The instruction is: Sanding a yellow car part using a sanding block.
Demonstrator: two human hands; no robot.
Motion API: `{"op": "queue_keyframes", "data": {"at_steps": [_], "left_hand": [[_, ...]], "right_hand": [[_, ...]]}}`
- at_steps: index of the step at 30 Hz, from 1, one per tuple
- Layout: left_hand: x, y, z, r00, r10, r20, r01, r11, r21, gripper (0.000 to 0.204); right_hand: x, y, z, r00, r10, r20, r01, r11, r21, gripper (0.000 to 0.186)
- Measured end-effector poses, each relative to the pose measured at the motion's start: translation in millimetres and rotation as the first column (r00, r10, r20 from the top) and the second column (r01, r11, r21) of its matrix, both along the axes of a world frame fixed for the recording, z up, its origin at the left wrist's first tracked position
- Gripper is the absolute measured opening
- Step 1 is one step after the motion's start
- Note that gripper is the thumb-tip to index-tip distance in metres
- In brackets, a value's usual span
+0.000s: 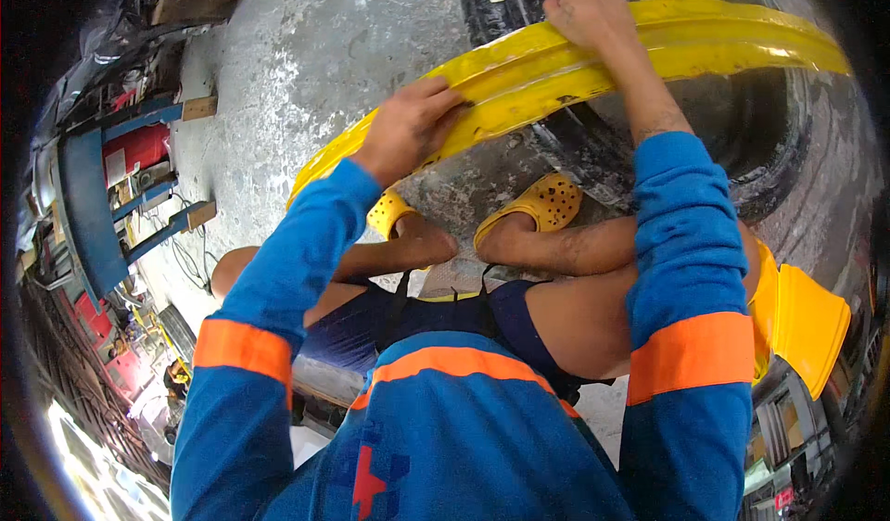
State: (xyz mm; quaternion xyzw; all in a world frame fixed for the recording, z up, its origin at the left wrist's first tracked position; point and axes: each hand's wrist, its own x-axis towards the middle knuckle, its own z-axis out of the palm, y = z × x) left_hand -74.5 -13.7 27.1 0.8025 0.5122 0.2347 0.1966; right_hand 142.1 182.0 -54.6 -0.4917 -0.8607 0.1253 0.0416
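Observation:
A long, glossy yellow band (519,81) with raised ridges and dark smudges arches across in front of me. It looks like a flexible strip, but its exact kind is unclear. My left hand (413,122) is closed on its near left part, with the fingertips curled at its surface. My right hand (593,20) grips it farther out, fingers bent over the far edge. Beneath the band's right half lies a large black tyre (788,155) on the floor, partly covered by the band and my right forearm.
Yellow clogs (552,204) are on my feet, close to the tyre. At left stands a blue metal frame (88,210) with wooden blocks, cables and clutter around it. A yellow-orange plastic piece (811,326) sits by my right knee. The concrete floor (278,67) is stained.

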Motion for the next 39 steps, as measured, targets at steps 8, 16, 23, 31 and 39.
{"op": "queue_keyframes", "data": {"at_steps": [8, 16, 23, 31, 39], "left_hand": [[67.6, 60.9, 1.4, 0.992, -0.122, 0.034, 0.120, 0.991, 0.053, 0.014], [30.7, 26.4, -3.1, 1.000, -0.006, -0.012, 0.005, 0.999, -0.040, 0.011], [84.2, 86.3, -88.7, 0.996, -0.086, -0.002, 0.084, 0.972, 0.217, 0.010], [45.0, 35.7, -9.3, 0.994, 0.008, -0.107, -0.020, 0.994, -0.112, 0.010], [104.5, 100.8, -40.8, 0.990, -0.140, -0.020, 0.142, 0.980, 0.141, 0.018]], "right_hand": [[-5.9, 13.1, 18.7, 0.981, 0.181, 0.072, -0.169, 0.974, -0.152, 0.051], [-5.2, 18.2, 2.5, 0.961, 0.271, -0.047, -0.275, 0.954, -0.121, 0.054], [20.1, 38.3, 32.0, 0.970, 0.242, -0.004, -0.241, 0.963, -0.125, 0.067], [63.4, 51.2, -2.2, 0.998, 0.052, -0.026, -0.051, 0.998, 0.029, 0.065], [59.9, 59.1, -6.3, 1.000, 0.014, 0.003, -0.014, 0.999, 0.052, 0.063]]}}
